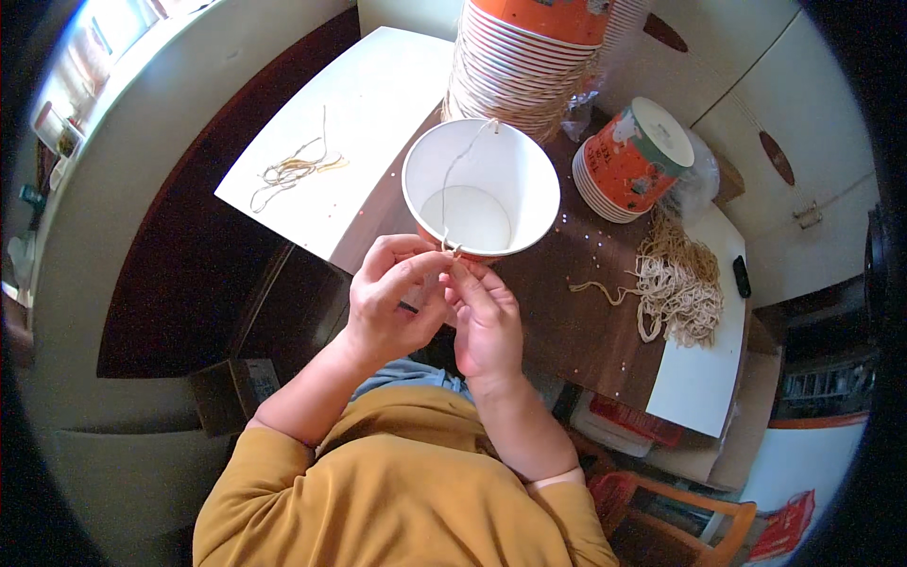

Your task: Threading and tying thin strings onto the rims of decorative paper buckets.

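As forearms (307, 392) converge, fingers (416, 268) bent, cord (445, 203) seemingly pinched

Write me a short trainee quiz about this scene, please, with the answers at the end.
1. Multiple choice: where do the fingertips of the left hand and the right hand meet?
a) At the near rim of the open bucket
b) On the tall bucket stack
c) On the loose cords at the left

2. True or false: the larger cord bundle lies to the left of the open bucket.

3. Short answer: what hangs across the inside of the open bucket, from its far rim toward the hands?

Key:
1. a
2. False; the larger cord bundle lies to the right.
3. A thin, pale cord.
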`<state>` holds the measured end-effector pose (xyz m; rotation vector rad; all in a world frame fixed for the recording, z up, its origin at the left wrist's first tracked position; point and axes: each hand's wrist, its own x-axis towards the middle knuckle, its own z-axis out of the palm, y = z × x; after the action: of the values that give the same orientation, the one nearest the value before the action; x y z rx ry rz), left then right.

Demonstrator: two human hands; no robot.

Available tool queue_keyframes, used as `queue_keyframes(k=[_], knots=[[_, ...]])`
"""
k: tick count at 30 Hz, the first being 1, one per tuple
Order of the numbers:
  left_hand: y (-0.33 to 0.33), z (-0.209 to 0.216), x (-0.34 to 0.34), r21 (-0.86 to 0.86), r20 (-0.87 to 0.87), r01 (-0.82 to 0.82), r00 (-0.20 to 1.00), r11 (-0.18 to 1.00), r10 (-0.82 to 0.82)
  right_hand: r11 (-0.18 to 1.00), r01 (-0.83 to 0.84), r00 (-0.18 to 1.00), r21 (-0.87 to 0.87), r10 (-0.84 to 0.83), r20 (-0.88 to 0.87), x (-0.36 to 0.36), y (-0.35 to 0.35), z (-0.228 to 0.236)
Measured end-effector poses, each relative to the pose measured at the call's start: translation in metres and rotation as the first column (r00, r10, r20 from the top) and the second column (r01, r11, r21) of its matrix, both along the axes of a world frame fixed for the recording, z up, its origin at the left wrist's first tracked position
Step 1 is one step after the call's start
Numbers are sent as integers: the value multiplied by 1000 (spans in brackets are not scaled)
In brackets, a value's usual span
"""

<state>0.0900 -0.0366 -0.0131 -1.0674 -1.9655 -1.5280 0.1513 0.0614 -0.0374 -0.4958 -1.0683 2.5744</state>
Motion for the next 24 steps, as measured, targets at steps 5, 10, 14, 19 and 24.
queue_keyframes(k=[5, 10, 14, 19, 24], knots=[[0, -14, -11, -60, -141, 26, 989, 998, -35, 999, 25, 999, -31, -25, -26, 0, 6, -4], [-3, -9, -18, -179, -320, -18, 947, 984, -41, 981, 41, 999, -191, -35, 34, 2, 7, 5], [-3, 0, -16, -227, -334, 15, 938, 974, -92, 985, 15, 1000, -170, -11, 25, 1, 7, 8], [-2, -5, -14, -152, -235, 60, 967, 987, -95, 971, -51, 996, -234, 67, 61, -2, 13, 4], [-8, -2, -18, -164, -131, 91, 985, 982, -113, 946, -135, 990, -295, 143, 5, -1, 30, -2]])
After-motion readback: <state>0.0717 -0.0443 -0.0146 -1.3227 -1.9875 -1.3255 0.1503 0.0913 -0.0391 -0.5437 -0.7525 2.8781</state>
